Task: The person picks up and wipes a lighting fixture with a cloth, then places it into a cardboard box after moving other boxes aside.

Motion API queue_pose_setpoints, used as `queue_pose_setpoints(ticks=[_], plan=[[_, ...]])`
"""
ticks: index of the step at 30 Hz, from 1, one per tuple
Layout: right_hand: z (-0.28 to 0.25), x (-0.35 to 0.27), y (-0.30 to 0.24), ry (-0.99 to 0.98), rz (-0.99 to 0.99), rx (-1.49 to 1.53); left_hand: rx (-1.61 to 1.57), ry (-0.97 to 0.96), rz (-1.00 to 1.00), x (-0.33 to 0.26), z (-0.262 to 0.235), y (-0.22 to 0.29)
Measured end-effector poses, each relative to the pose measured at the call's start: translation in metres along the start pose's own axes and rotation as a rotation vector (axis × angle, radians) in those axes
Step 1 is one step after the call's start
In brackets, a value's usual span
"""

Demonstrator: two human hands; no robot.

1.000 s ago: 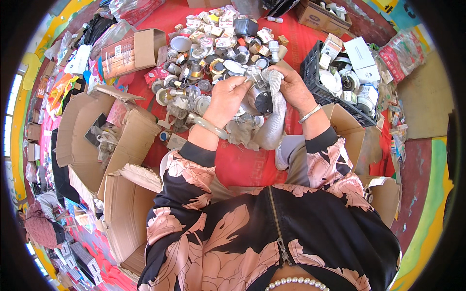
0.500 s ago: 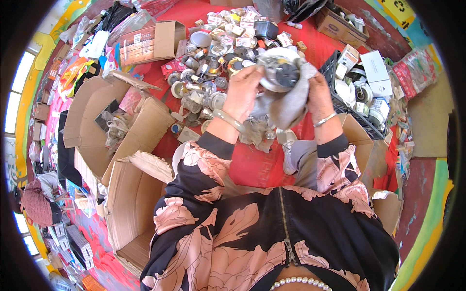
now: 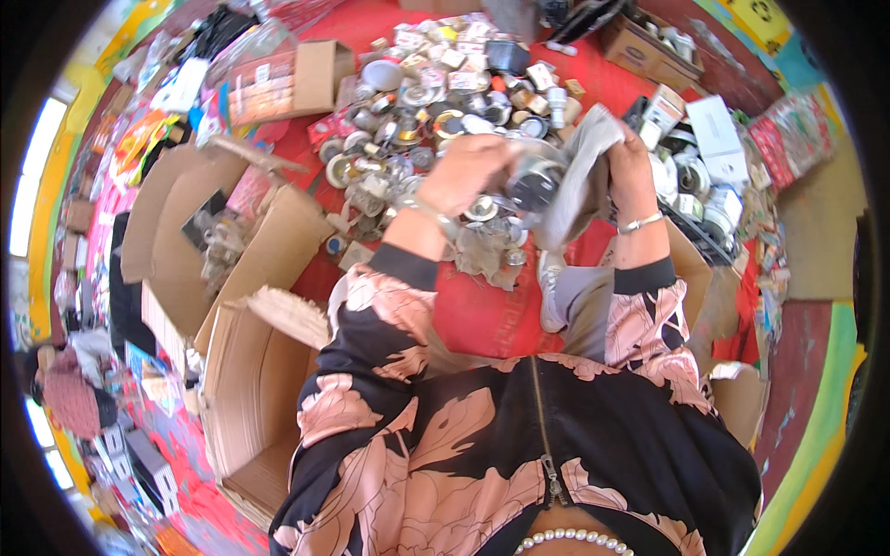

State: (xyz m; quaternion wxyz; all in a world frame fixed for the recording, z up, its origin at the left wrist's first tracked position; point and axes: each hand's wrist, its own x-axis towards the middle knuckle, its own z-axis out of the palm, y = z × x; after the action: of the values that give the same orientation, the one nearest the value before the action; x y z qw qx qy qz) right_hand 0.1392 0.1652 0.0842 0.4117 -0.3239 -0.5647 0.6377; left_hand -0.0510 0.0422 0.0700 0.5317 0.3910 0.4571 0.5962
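Observation:
My left hand [image 3: 468, 174], blurred by motion, is closed on the edge of a round light fitting [image 3: 535, 187] with a dark, finned-looking back. The fitting is tilted and smeared by motion. In my right hand [image 3: 633, 176] a grey cloth [image 3: 577, 181] is pinched and hangs down beside the fitting; whether the two touch, I cannot tell. Beyond and below my hands spreads a heap of loose light fittings [image 3: 408, 130], mostly round, with white rims, metal bodies and small boxes among them. A crumpled greyish wrapping [image 3: 487, 255] lies just below the fitting.
At my left stand open cardboard boxes [image 3: 250, 371], one with clear plastic [image 3: 225, 246] inside. A black crate [image 3: 705, 236] of round fittings and white boxes sits at the right. Farther off are more cartons [image 3: 324, 79] on the red floor covering [image 3: 477, 315]. Another person [image 3: 74, 394] is at the far left.
The cloth has been drawn off the fitting to the right and raised by my right hand. My left hand has moved slightly left, and the fitting has turned and dropped a little.

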Motion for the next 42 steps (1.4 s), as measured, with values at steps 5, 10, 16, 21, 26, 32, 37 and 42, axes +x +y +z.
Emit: queue_pose_setpoints(ticks=[5, 10, 16, 21, 26, 32, 37, 42], plan=[[-0.043, 0.029, 0.011, 0.020, -0.012, 0.495, -0.497, 0.187, 0.087, -0.001, -0.014, 0.011], [-0.015, 0.006, 0.008, -0.232, 0.001, 0.304, -0.434, 0.163, 0.098, 0.002, -0.008, 0.010], [0.019, -0.007, 0.023, -0.493, -0.026, 0.234, -0.357, 0.165, 0.171, -0.001, 0.001, 0.004], [0.019, -0.012, 0.005, -0.602, -0.047, 0.116, -0.383, 0.290, 0.228, -0.007, 0.008, 0.015], [0.017, -0.013, 0.009, -0.524, -0.100, -0.059, -0.168, 0.110, 0.211, -0.006, -0.005, 0.011], [0.021, -0.012, 0.010, -0.392, -0.222, -0.161, -0.062, 0.074, 0.200, -0.007, 0.000, 0.005], [0.024, -0.012, -0.002, -0.421, -0.194, -0.377, -0.177, 0.143, 0.188, -0.003, 0.004, -0.006], [0.030, -0.014, 0.001, -0.439, -0.023, -0.226, -0.324, 0.334, 0.325, 0.000, 0.008, -0.006]])
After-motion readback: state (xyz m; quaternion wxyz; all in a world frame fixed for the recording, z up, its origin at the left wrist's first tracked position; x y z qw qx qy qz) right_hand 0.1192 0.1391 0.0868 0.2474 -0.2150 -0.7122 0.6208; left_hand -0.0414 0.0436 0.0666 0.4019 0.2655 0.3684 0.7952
